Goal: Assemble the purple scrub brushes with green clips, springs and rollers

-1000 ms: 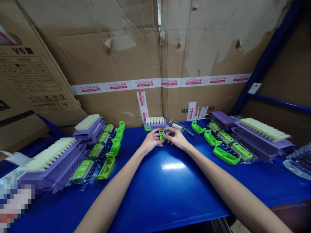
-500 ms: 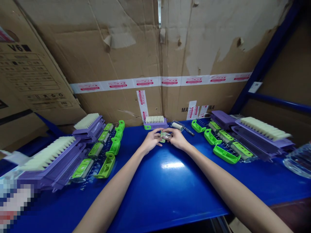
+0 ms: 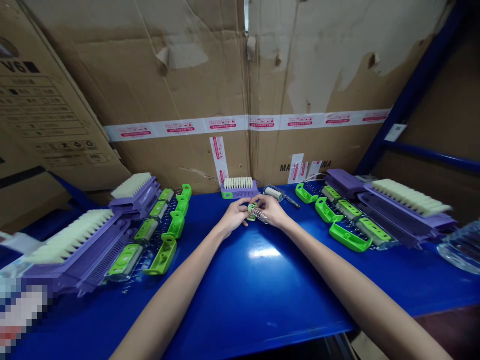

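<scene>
Over the middle of the blue table, my left hand [image 3: 233, 217] is closed on a small green plastic part [image 3: 251, 212], partly covered by the fingers. My right hand [image 3: 274, 210] pinches a metal coil spring [image 3: 261, 215], which slants down to the right from the green part. The spring's upper-left end meets the green part; whether it is seated there I cannot tell. Just behind my hands lies a purple brush [image 3: 240, 188] with cream bristles and a green end. A clear-cased roller [image 3: 273, 194] with a dark handle lies beside it.
Purple brushes [image 3: 80, 240] stack at the left, beside rows of green-topped clear blocks [image 3: 124, 261], springs and green end caps [image 3: 165, 256]. Similar brushes [image 3: 410, 197], blocks and caps [image 3: 350, 237] line the right. Cardboard [image 3: 180, 90] walls the back; a clear plastic container [image 3: 461, 247] stands far right.
The spring has swung from lying nearly level between my hands to slanting down and right. My hands stay in about the same place.
</scene>
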The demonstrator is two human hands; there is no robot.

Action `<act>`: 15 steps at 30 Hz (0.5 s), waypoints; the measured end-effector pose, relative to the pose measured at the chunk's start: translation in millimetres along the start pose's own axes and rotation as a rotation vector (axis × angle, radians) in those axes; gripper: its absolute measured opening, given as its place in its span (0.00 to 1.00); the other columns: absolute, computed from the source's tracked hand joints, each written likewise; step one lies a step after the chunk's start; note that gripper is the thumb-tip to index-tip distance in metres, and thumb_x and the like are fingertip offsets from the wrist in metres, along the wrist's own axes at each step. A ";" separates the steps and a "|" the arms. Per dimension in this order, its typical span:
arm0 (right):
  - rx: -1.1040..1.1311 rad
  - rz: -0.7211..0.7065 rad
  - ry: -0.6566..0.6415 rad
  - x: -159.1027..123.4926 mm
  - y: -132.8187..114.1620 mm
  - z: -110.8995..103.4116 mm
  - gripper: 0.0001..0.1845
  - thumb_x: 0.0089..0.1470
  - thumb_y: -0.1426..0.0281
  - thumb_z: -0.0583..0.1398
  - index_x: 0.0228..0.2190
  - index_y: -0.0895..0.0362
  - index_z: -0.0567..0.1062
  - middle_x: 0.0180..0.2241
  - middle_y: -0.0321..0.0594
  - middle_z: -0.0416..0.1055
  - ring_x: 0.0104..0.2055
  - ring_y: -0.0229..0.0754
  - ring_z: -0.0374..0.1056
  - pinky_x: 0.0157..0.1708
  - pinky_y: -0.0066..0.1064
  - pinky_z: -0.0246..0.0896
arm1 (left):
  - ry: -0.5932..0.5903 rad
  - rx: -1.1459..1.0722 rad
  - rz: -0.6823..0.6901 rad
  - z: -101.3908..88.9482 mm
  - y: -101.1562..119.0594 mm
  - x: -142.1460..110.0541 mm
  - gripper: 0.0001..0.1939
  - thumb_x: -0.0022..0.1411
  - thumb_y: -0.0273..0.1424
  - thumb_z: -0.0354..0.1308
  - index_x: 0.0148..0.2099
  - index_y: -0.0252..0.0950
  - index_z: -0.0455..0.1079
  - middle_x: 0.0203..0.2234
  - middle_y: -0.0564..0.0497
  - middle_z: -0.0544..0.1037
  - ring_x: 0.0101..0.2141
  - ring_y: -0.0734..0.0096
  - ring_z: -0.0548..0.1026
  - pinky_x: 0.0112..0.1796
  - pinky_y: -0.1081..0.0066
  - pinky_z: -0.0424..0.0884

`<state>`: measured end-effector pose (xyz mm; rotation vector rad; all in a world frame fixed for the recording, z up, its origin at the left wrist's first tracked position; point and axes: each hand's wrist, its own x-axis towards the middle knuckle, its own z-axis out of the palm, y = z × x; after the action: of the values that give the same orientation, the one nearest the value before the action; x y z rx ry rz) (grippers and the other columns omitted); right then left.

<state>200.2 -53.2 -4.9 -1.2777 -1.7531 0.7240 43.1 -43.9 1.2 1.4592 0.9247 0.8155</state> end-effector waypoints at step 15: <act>0.309 0.136 -0.093 -4.1 0.6 -3.9 0.11 0.43 0.71 0.61 0.33 0.60 0.72 0.26 0.37 0.71 0.19 0.31 0.63 0.15 0.21 0.58 | -0.060 -0.118 0.004 -6.5 -5.8 0.4 0.42 0.39 0.18 0.67 0.58 0.30 0.58 0.32 0.48 0.76 0.28 0.73 0.74 0.28 0.72 0.71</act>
<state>204.4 -56.9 -4.6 -1.1723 -1.5619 1.1018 37.0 -40.5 -4.0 1.3768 0.8151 0.8113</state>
